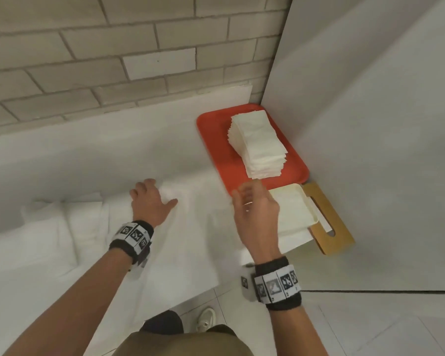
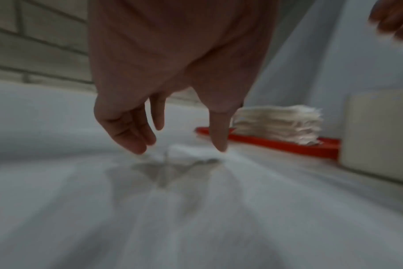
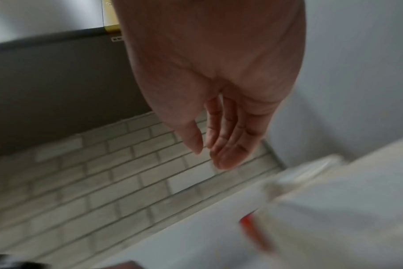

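Note:
A tall stack of white napkins [image 1: 260, 145] [image 2: 278, 123] sits on a red tray [image 1: 213, 140] [image 2: 276, 143] in the table's back right corner. My left hand [image 1: 154, 197] [image 2: 179, 145] hovers just above the white table top with fingers relaxed and spread, holding nothing. A small white napkin [image 1: 175, 192] [image 2: 191, 151] lies just past its fingertips. My right hand [image 1: 254, 201] [image 3: 211, 156] is raised, blurred and empty, its fingers straight, over the tray's near edge. It also shows at the left wrist view's top right as a blurred right hand [image 2: 391, 18].
A cream plastic container [image 1: 293, 209] [image 2: 377, 134] lies on a wooden board with a slot [image 1: 332, 227] beside the tray. Folded white cloth [image 1: 62, 227] lies at the table's left. A brick wall [image 1: 113, 60] stands behind and a white panel [image 1: 370, 124] to the right.

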Demonstrator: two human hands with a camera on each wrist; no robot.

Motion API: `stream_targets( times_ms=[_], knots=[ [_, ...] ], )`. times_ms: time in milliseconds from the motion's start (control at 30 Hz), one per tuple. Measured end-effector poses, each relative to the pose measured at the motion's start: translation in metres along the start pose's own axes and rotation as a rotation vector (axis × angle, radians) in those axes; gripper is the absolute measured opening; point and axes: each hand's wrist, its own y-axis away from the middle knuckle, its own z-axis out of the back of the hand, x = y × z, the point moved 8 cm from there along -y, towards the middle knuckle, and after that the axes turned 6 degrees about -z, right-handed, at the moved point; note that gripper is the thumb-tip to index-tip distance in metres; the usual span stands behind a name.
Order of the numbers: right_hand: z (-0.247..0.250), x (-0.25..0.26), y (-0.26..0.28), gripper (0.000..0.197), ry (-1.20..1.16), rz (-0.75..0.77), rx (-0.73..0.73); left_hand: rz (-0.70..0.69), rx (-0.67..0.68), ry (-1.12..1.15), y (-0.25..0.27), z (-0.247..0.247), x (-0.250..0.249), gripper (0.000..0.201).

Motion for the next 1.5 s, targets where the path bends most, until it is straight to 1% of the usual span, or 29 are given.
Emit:
stream_targets(
  times_ms=[33,67,100,133,167,200,233,267,333,400,467,533,600,667,733,833,867,933,967,1033,1100,1133,1200,1233,1300,1333,1400,1433,1500],
  knots=[
    [-0.033,0.011,0.005,0.012,-0.018,-0.002,0.105,0.070,0.082,-0.068,-0.005,-0.005,0.019,0.090],
    [-0.069,0.014,0.010,0.014,-0.015,-0.024,0.217,0.094,0.138,-0.084,-0.007,-0.009,0.029,0.092],
    [-0.103,0.013,0.014,0.017,0.003,-0.068,0.321,0.074,0.164,-0.054,-0.009,-0.012,0.032,0.082],
    [-0.133,0.007,0.018,0.022,0.027,-0.123,0.405,0.023,0.172,-0.002,-0.009,-0.013,0.029,0.064],
    [-0.155,0.001,0.020,0.027,0.043,-0.175,0.453,-0.042,0.180,0.046,-0.007,-0.014,0.024,0.046],
    [-0.170,-0.005,0.020,0.032,0.035,-0.218,0.467,-0.096,0.177,0.096,-0.002,-0.014,0.019,0.033],
    [-0.179,-0.011,0.021,0.037,0.006,-0.258,0.465,-0.122,0.165,0.188,0.004,-0.012,0.018,0.027],
    [-0.183,-0.015,0.022,0.038,-0.050,-0.299,0.458,-0.121,0.158,0.325,0.011,-0.009,0.018,0.026],
    [-0.184,-0.018,0.026,0.031,-0.180,-0.358,0.458,-0.110,0.133,0.638,0.024,-0.003,0.020,0.031],
    [-0.178,-0.018,0.031,0.022,-0.206,-0.337,0.424,-0.092,0.086,0.873,0.036,0.005,0.022,0.034],
    [-0.172,-0.018,0.037,0.027,-0.186,-0.310,0.377,-0.047,0.066,1.047,0.044,0.007,0.023,0.033],
    [-0.176,-0.023,0.049,0.036,-0.131,-0.331,0.383,0.048,0.111,1.155,0.051,-0.004,0.027,0.040],
    [-0.182,-0.031,0.061,0.041,-0.071,-0.396,0.401,0.174,0.197,1.194,0.061,-0.024,0.031,0.053],
    [-0.182,-0.035,0.068,0.042,-0.033,-0.466,0.370,0.232,0.272,1.200,0.073,-0.041,0.030,0.060],
    [-0.177,-0.034,0.070,0.043,-0.017,-0.512,0.304,0.217,0.328,1.178,0.083,-0.051,0.024,0.060],
    [-0.169,-0.033,0.072,0.041,-0.022,-0.559,0.246,0.208,0.346,1.158,0.094,-0.059,0.022,0.058],
    [-0.168,-0.034,0.074,0.040,-0.043,-0.570,0.256,0.205,0.355,1.158,0.097,-0.060,0.022,0.058],
    [-0.165,-0.034,0.078,0.033,-0.161,-0.569,0.330,0.180,0.390,1.188,0.102,-0.059,0.016,0.054],
    [-0.163,-0.031,0.080,0.032,-0.237,-0.552,0.398,0.163,0.383,1.187,0.102,-0.054,0.012,0.048],
    [-0.153,-0.027,0.086,0.045,-0.314,-0.463,0.546,0.120,0.291,1.156,0.097,-0.034,0.012,0.038],
    [-0.136,-0.032,0.093,0.059,-0.279,-0.372,0.640,0.090,0.152,1.121,0.087,-0.010,0.019,0.044],
    [-0.126,-0.038,0.097,0.061,-0.258,-0.357,0.652,0.073,0.094,1.105,0.084,0.003,0.023,0.049],
    [-0.104,-0.056,0.107,0.052,-0.254,-0.378,0.614,0.045,0.037,1.063,0.083,0.021,0.028,0.059],
    [-0.093,-0.065,0.113,0.044,-0.269,-0.405,0.562,0.027,0.034,1.035,0.085,0.026,0.028,0.058],
    [-0.075,-0.080,0.127,0.028,-0.357,-0.477,0.402,-0.043,0.053,0.965,0.096,0.033,0.024,0.046],
    [-0.067,-0.083,0.133,0.023,-0.398,-0.483,0.311,-0.081,0.081,0.929,0.104,0.033,0.020,0.039],
    [-0.050,-0.076,0.142,0.016,-0.450,-0.396,0.159,-0.139,0.134,0.883,0.123,0.027,0.016,0.029],
    [-0.043,-0.068,0.145,0.016,-0.467,-0.344,0.118,-0.161,0.133,0.875,0.133,0.026,0.015,0.025],
    [-0.037,-0.061,0.151,0.026,-0.483,-0.302,0.070,-0.177,0.097,0.866,0.150,0.018,0.016,0.020]
  ],
)
